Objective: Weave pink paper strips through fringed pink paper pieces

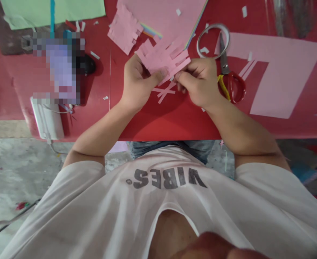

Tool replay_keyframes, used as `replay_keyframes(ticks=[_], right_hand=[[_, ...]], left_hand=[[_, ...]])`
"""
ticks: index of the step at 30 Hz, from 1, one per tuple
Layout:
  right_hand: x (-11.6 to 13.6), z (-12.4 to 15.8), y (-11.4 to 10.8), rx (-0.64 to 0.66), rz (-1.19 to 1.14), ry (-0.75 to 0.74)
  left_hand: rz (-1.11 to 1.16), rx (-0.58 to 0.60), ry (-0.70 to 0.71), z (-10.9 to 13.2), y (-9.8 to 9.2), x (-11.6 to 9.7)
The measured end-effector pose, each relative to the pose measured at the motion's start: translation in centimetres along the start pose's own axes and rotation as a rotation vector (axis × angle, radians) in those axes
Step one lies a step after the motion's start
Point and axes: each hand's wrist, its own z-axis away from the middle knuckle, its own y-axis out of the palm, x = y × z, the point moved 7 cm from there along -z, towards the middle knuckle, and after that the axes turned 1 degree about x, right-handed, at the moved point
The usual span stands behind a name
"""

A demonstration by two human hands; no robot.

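Observation:
A pink paper piece (pixel 161 55) with slits and strips along its edges is held above the red table. My left hand (pixel 138 81) grips its lower left part, the thumb lying on top. At its lower right, my right hand (pixel 197 81) pinches the paper's edge between thumb and fingers. Crossed narrow pink strips (pixel 165 91) lie on the table just below the held piece. A second notched pink piece (pixel 124 30) lies behind my left hand. Scissors with red handles (pixel 236 88) rest to the right of my right hand, their blades partly inside a tape roll (pixel 198 41).
A large pink sheet (pixel 288 75) with a cut-out corner lies at the right. Stacked coloured paper (pixel 164 14) is at the back. On the left are a white power bank (pixel 47 120) with a cable, a dark round object (pixel 88 64) and a green sheet (pixel 80 9). White scraps are scattered about.

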Motion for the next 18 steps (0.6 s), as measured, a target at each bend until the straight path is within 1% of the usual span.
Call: replay_keyframes(ticks=[2,4,5,7,10,15,18], right_hand=[[0.1,0.0,0.1,0.022,-0.021,0.007],[0.1,0.0,0.3,0.042,-0.036,0.013],[0.2,0.0,0.3,0.041,-0.036,0.015],[0.3,0.0,0.1,0.018,-0.026,0.018],[0.6,0.1,-0.1,-0.001,0.000,0.029],[0.9,0.1,0.1,0.058,0.029,0.057],[0.6,0.2,0.0,0.047,0.057,0.056]], left_hand=[[-0.024,-0.007,0.006,-0.1,0.1,-0.4],[-0.020,-0.005,0.043,-0.1,0.2,-0.8],[-0.013,0.002,0.062,-0.1,0.3,-1.1],[-0.016,0.013,0.046,-0.1,0.4,-1.2],[-0.056,0.017,-0.029,-0.1,0.3,-0.7],[-0.062,0.029,0.051,-0.2,-0.1,-0.1],[-0.045,0.023,0.007,-0.3,-0.2,0.6]])
